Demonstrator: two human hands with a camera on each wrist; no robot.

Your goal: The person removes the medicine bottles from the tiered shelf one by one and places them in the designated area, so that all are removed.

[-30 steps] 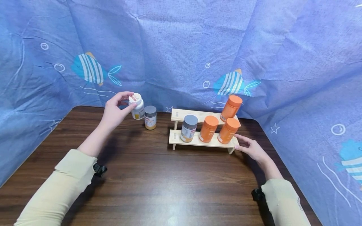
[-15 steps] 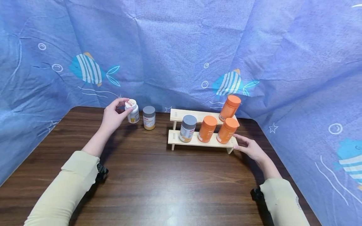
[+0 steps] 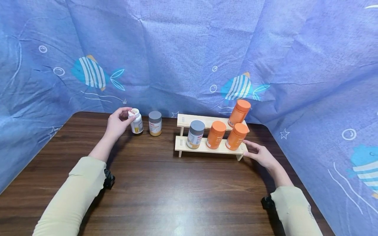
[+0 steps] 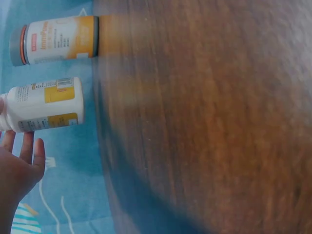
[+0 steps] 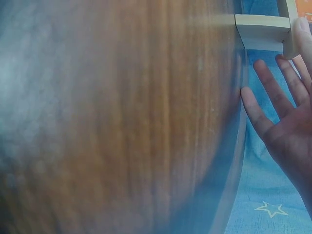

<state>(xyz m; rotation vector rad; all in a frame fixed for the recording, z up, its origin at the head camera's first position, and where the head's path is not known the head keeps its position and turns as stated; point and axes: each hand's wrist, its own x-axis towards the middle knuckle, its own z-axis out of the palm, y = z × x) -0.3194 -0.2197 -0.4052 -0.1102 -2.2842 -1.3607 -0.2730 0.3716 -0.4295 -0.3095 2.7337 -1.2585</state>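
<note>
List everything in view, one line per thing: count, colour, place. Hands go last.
White bottle: 1, white with yellow label, standing on the table at far left, in the left hand.
Grey-capped bottle: 1, grey cap, yellow base, on the table right of the white bottle.
Grey-capped jar: 1, grey cap, left end of the rack's lower step.
Orange bottles: 3, orange; two on the lower step, one on the upper step at right.
Rack: 1, pale wood, two steps, far centre-right.
Table: 1, dark brown wood.
Cloth: 1, blue with striped fish, behind and beside.
Left hand: holds the white bottle's cap.
Right hand: fingers straight at the rack's right end.
</note>
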